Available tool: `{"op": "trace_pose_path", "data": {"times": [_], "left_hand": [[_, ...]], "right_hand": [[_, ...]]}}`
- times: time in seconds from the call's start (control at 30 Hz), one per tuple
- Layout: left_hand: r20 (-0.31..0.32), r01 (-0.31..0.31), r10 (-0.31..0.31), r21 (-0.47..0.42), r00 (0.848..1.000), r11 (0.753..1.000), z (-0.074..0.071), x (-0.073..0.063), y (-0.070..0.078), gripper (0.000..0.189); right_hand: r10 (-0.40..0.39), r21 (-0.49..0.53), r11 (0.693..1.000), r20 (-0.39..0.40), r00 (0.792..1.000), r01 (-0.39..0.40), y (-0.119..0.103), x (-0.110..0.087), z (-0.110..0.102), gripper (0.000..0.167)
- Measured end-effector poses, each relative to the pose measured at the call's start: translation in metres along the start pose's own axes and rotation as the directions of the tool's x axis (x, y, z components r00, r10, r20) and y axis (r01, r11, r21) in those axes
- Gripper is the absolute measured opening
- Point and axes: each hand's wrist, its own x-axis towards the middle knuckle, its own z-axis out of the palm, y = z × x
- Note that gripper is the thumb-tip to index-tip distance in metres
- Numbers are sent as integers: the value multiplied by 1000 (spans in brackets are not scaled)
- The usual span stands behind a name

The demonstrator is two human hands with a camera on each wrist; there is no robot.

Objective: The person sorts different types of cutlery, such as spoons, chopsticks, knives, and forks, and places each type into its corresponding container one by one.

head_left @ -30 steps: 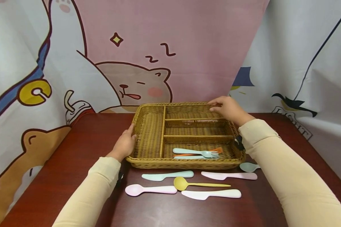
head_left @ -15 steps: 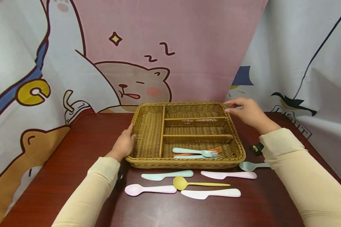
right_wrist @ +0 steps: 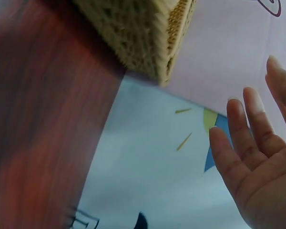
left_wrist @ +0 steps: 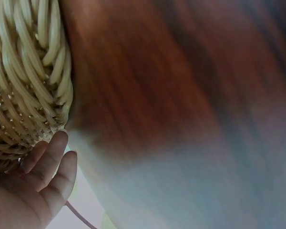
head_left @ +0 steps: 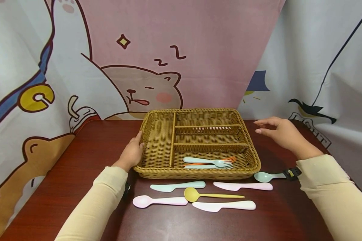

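Observation:
A brown wicker cutlery basket (head_left: 172,140) with divided compartments sits on the table. My left hand (head_left: 131,152) holds its left side, thumb over the rim. In the left wrist view several fingers (left_wrist: 51,160) extend along the outer wall; the thumb is hidden. Right of the basket, above the table, my right hand (head_left: 285,134) holds nothing, its fingers loosely bent and apart from the basket. Inside the front right compartment lie a light blue fork (head_left: 209,161), another light blue utensil (head_left: 203,166) partly hidden under it, and orange cutlery (head_left: 229,159).
In front of the basket lie a mint knife (head_left: 178,186), a pink knife (head_left: 242,186), a yellow spoon (head_left: 211,195), a pink spoon (head_left: 160,201) and a white knife (head_left: 224,205). A pale green spoon (head_left: 266,176) lies at right, its handle partly hidden. A printed curtain (head_left: 217,50) hangs behind.
My right hand has left the basket's back right corner and moved right and toward me, apart from the basket. My left hand, the basket and the cutlery stay where they were.

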Motion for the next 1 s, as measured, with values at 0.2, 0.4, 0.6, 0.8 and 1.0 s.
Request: {"op": "trace_pose_path", "data": {"times": [0.2,0.4,0.6,0.8,1.0], "left_hand": [[4,-1,1,5,1000,1000,1,0,0,58],[-1,1,-1,2,1000,1000,1,0,0,59],[-21,-16,17,25,1000,1000,1,0,0,58],[-26,-26,27,27,999,999,1,0,1,58],[-23,-26,27,26,999,999,0,0,1,58]], "right_hand": [[-17,-50,999,-13,1000,16,21,-17,-1,36],[26,-59,998,33,999,-24,38,-37,0,39],[93,-46,995,108,990,-88,50,-55,1,46],[153,-57,988,165,974,-145,66,-70,-1,51],[161,-85,986,199,967,-147,81,-82,-1,50]]}}
